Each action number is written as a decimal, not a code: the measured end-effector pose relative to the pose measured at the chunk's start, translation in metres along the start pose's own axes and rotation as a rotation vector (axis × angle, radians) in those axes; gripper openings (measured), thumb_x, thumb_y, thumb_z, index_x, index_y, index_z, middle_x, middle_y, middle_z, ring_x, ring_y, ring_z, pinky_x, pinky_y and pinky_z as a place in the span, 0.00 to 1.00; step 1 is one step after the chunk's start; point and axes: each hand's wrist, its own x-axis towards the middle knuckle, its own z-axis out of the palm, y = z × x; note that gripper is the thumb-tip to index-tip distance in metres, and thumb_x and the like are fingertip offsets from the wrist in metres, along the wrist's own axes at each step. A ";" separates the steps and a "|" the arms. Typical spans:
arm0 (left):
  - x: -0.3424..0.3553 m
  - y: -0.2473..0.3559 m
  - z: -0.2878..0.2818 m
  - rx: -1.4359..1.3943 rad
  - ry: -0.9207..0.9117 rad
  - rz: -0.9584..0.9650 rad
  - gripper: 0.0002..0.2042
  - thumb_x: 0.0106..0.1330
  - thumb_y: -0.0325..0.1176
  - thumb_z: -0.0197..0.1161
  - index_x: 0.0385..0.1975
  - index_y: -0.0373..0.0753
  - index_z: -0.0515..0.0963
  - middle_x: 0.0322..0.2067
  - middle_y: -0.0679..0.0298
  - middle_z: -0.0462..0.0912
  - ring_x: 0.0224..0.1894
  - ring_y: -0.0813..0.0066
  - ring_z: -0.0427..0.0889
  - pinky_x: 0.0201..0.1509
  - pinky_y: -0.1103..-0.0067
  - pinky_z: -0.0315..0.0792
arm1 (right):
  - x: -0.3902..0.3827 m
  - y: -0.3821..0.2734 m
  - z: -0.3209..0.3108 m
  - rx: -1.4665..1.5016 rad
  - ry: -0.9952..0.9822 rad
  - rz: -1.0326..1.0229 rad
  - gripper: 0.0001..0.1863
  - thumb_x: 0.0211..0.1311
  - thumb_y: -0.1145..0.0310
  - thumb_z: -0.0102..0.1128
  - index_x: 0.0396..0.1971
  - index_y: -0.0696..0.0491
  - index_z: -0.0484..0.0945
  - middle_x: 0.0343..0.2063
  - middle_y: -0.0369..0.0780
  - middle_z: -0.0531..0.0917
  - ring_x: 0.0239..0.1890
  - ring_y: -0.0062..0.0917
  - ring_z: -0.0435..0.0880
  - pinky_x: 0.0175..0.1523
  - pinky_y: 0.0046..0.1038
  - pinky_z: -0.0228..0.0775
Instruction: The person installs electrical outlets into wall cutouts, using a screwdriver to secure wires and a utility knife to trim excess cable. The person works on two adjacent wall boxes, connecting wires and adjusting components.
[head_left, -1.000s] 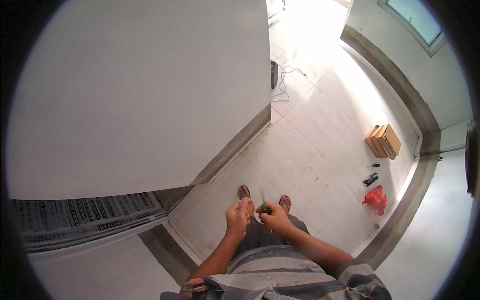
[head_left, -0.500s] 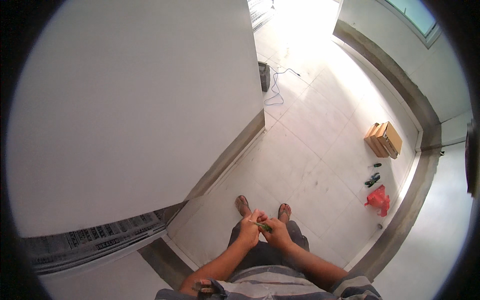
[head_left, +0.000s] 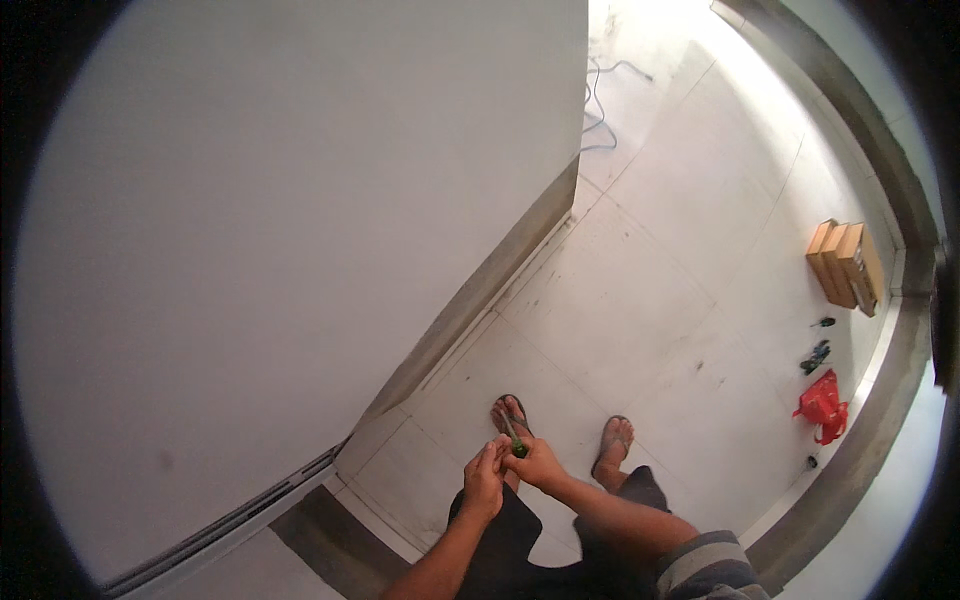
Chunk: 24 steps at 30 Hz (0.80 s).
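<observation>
A screwdriver (head_left: 519,448) with a green and dark handle is gripped in my right hand (head_left: 541,465). Its thin metal shaft angles up and away over my left foot. Close against the handle is my left hand (head_left: 484,482), palm turned inward and fingers bent together beside the right fingers. Whatever lies between the left fingers is hidden. Both hands are held in front of my dark shorts, above the tiled floor.
A large white wall panel (head_left: 300,220) fills the left side, with a grey-brown base strip (head_left: 480,290). At right on the floor (head_left: 640,320) lie cardboard boxes (head_left: 845,265), small tools (head_left: 815,357) and a red bag (head_left: 823,407). A blue cable (head_left: 600,120) trails beyond the wall corner.
The screwdriver has swung from lying across my hands to pointing up and away. My view has shifted left toward the white wall, and my feet stand farther apart.
</observation>
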 end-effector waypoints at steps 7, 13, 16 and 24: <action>0.136 -0.039 -0.008 0.254 -0.014 0.189 0.25 0.81 0.42 0.46 0.64 0.26 0.70 0.59 0.48 0.77 0.63 0.59 0.75 0.68 0.70 0.67 | 0.121 0.082 0.014 0.137 0.015 0.035 0.14 0.58 0.63 0.68 0.35 0.58 0.79 0.30 0.38 0.83 0.34 0.22 0.79 0.42 0.31 0.74; 0.186 0.006 0.030 0.755 -0.098 0.256 0.27 0.78 0.41 0.50 0.69 0.26 0.63 0.67 0.40 0.67 0.70 0.52 0.68 0.73 0.65 0.62 | 0.202 0.093 0.001 0.241 0.083 0.007 0.10 0.58 0.69 0.67 0.37 0.56 0.80 0.32 0.37 0.85 0.34 0.22 0.79 0.43 0.28 0.74; 0.198 0.020 0.032 0.899 -0.130 0.435 0.26 0.77 0.38 0.53 0.68 0.26 0.64 0.67 0.41 0.68 0.69 0.53 0.70 0.72 0.66 0.63 | 0.265 0.138 -0.003 0.274 0.158 -0.113 0.12 0.55 0.66 0.69 0.36 0.56 0.84 0.29 0.41 0.87 0.32 0.28 0.84 0.43 0.32 0.76; 0.152 0.076 0.011 0.744 0.007 0.757 0.21 0.71 0.34 0.62 0.60 0.28 0.76 0.58 0.46 0.81 0.63 0.59 0.79 0.69 0.67 0.68 | 0.397 0.244 -0.106 0.074 0.591 0.042 0.05 0.53 0.71 0.68 0.28 0.56 0.84 0.22 0.36 0.83 0.26 0.22 0.80 0.35 0.28 0.73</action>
